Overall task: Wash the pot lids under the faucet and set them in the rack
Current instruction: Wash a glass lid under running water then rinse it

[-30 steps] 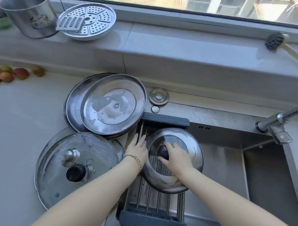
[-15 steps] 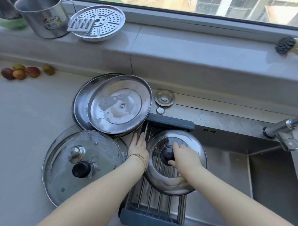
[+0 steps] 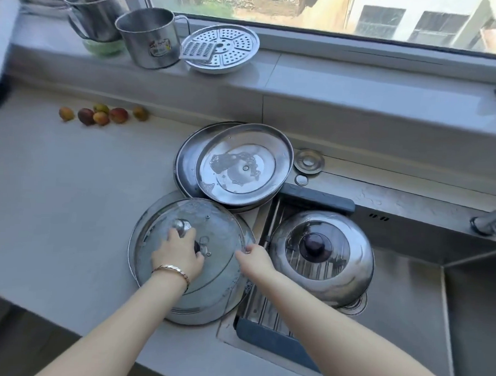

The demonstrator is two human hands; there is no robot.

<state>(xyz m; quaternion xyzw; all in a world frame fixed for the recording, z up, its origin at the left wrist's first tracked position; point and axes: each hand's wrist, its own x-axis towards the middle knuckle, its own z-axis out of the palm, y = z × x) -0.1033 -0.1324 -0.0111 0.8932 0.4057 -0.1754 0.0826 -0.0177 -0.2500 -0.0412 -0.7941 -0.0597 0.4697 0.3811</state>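
The wet glass lid (image 3: 211,229) lies flat on the counter (image 3: 70,194), lower centre. The left hand (image 3: 178,256) curls round its dark knob; the right hand (image 3: 253,257) pinches its rim. Both have left the domed lid (image 3: 357,266), now resting on the rack (image 3: 277,339) at centre right.

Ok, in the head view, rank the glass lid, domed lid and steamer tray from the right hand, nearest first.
1. Glass lid: right hand pinches its rim.
2. Domed lid: in the rack, just right.
3. Steamer tray: far back on the sill.
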